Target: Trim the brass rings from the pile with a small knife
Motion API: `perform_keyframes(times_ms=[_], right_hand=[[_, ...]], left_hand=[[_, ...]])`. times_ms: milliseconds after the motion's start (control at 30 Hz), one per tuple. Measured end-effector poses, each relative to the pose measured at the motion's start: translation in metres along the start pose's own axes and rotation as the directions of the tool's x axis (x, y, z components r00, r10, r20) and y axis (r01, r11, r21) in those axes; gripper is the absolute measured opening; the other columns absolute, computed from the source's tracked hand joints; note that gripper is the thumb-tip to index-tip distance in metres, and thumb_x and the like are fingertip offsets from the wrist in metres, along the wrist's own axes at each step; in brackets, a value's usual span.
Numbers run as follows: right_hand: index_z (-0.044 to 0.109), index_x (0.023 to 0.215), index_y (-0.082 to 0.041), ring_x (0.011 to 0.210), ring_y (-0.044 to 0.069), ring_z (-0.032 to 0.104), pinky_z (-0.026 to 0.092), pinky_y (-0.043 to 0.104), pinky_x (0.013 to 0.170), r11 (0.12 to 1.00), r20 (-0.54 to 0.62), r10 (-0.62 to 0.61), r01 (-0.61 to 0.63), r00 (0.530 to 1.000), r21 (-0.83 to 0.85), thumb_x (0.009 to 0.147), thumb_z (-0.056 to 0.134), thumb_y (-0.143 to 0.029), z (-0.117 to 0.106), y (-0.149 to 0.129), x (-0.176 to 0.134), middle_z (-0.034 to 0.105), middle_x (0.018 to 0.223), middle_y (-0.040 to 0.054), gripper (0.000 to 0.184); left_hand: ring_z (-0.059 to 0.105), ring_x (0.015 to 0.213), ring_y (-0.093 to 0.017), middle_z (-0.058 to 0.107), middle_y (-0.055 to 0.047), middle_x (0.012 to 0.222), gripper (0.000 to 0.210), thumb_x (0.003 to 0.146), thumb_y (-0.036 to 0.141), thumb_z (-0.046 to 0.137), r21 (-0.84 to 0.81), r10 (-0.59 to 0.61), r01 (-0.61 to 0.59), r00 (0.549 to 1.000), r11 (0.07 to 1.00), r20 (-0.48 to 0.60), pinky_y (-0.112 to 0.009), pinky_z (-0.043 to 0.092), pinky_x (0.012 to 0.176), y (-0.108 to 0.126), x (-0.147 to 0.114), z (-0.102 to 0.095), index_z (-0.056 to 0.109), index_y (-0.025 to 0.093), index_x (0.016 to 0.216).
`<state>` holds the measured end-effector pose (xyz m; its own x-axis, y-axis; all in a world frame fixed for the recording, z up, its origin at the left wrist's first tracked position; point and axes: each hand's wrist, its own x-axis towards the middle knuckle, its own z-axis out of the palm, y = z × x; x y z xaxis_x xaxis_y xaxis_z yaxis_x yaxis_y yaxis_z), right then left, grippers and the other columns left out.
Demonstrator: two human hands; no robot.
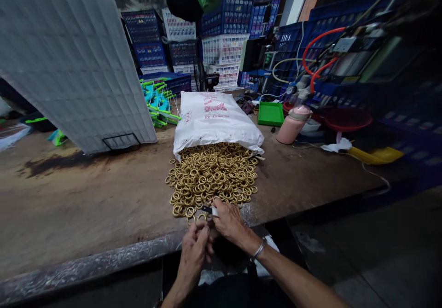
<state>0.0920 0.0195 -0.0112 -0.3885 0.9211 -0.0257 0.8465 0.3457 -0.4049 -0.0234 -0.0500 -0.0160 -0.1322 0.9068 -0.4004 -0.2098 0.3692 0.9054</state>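
A heap of gold-coloured rings (214,174) spills from the mouth of a white sack (217,119) with red print. At the near edge of the heap, my right hand (229,220) is closed round a small knife (207,210) with a dark blade and a white part at the grip; the blade points left. Just below and left of it, my left hand (195,246) has its fingers pinched together. A gold ring (201,217) shows at those fingertips and appears to be held, though the fingers partly hide it. Both hands are close together at the table's front edge.
A grey ribbed panel (79,64) stands at the left on the wooden table (103,197). A pink bottle (293,126) and a green tray (270,113) are to the right of the sack. Stacked crates (226,50) fill the back; a machine with orange hoses (348,55) stands at the right.
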Motion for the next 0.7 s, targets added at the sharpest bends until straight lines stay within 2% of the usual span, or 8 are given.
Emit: perform_keyframes(times_ms=[100, 200, 267, 333, 433, 533, 600, 700], right_hand=[[0.049, 0.090, -0.019, 0.070, 0.015, 0.055, 0.028, 0.023, 0.059, 0.992, -0.015, -0.085, 0.086, 0.996, 0.096, 0.069, 0.043, -0.011, -0.002, 0.003, -0.010, 0.062, 0.076, 0.0018, 0.023], [0.050, 0.089, -0.019, 0.068, 0.014, 0.053, 0.030, 0.022, 0.060, 0.976, -0.030, -0.104, 0.108, 0.994, 0.188, 0.067, 0.045, -0.010, -0.005, 0.001, -0.017, 0.060, 0.073, 0.0007, 0.025], [0.050, 0.085, -0.019, 0.065, 0.013, 0.052, 0.031, 0.021, 0.060, 0.950, -0.041, -0.074, 0.083, 0.996, 0.302, 0.072, 0.045, -0.014, -0.008, -0.002, -0.019, 0.058, 0.070, -0.0003, 0.015], [0.049, 0.079, -0.019, 0.064, 0.011, 0.050, 0.033, 0.020, 0.060, 0.894, -0.056, -0.013, 0.037, 0.998, 0.446, 0.077, 0.043, -0.021, -0.011, -0.005, -0.017, 0.055, 0.069, -0.0013, 0.007], [0.047, 0.072, -0.018, 0.060, 0.010, 0.046, 0.034, 0.019, 0.057, 0.784, 0.000, 0.070, -0.055, 0.998, 0.618, 0.081, 0.040, -0.030, -0.017, -0.009, -0.014, 0.050, 0.063, -0.0033, 0.017], [0.046, 0.068, -0.018, 0.051, 0.008, 0.042, 0.033, 0.019, 0.050, 0.704, 0.126, 0.069, -0.138, 0.990, 0.697, 0.082, 0.038, -0.032, -0.019, -0.010, -0.012, 0.043, 0.054, -0.0059, 0.021], [0.044, 0.065, -0.018, 0.049, 0.007, 0.039, 0.031, 0.018, 0.048, 0.691, 0.144, 0.066, -0.150, 0.987, 0.707, 0.081, 0.039, -0.031, -0.016, -0.009, -0.010, 0.041, 0.051, -0.0066, 0.022], [0.040, 0.059, -0.018, 0.051, 0.007, 0.037, 0.028, 0.019, 0.048, 0.728, 0.071, 0.088, -0.113, 0.994, 0.676, 0.080, 0.040, -0.030, -0.010, -0.006, -0.008, 0.039, 0.052, -0.0063, 0.024]], left_hand=[[0.037, 0.033, -0.006, 0.047, 0.007, 0.049, 0.051, 0.064, 0.055, 0.057, 0.040, 0.032, -0.030, 0.999, 0.999, -0.040, -0.016, 0.028, 0.031, 0.008, 0.005, 0.003, 0.049, 0.017, 0.097], [0.032, 0.036, -0.005, 0.041, 0.008, 0.045, 0.039, 0.065, 0.051, 0.059, 0.048, 0.090, -0.091, 0.996, 0.995, 0.017, -0.016, 0.026, 0.036, 0.017, 0.006, 0.005, 0.055, 0.015, 0.080], [0.032, 0.040, -0.005, 0.040, 0.008, 0.047, 0.034, 0.066, 0.047, 0.060, 0.044, 0.126, -0.126, 0.992, 0.991, 0.018, -0.017, 0.027, 0.040, 0.020, 0.005, 0.007, 0.056, 0.014, 0.068], [0.034, 0.043, -0.006, 0.040, 0.007, 0.048, 0.029, 0.068, 0.043, 0.060, 0.048, 0.152, -0.152, 0.988, 0.987, -0.007, -0.017, 0.030, 0.044, 0.019, 0.005, 0.008, 0.057, 0.014, 0.064], [0.042, 0.052, -0.009, 0.047, 0.005, 0.054, 0.024, 0.070, 0.037, 0.059, 0.076, 0.232, -0.230, 0.973, 0.970, -0.015, -0.019, 0.035, 0.053, 0.015, 0.007, 0.008, 0.058, 0.015, 0.065], [0.047, 0.061, -0.012, 0.054, 0.001, 0.061, 0.024, 0.072, 0.037, 0.058, 0.110, 0.306, -0.306, 0.952, 0.946, 0.017, -0.021, 0.038, 0.061, 0.012, 0.009, 0.009, 0.059, 0.014, 0.064], [0.047, 0.061, -0.012, 0.053, 0.001, 0.060, 0.025, 0.071, 0.038, 0.058, 0.102, 0.297, -0.298, 0.954, 0.949, 0.026, -0.021, 0.038, 0.060, 0.012, 0.008, 0.009, 0.058, 0.014, 0.062], [0.040, 0.050, -0.008, 0.046, 0.005, 0.053, 0.028, 0.068, 0.041, 0.061, 0.038, 0.198, -0.200, 0.980, 0.979, 0.033, -0.019, 0.034, 0.050, 0.015, 0.006, 0.010, 0.052, 0.015, 0.062]])
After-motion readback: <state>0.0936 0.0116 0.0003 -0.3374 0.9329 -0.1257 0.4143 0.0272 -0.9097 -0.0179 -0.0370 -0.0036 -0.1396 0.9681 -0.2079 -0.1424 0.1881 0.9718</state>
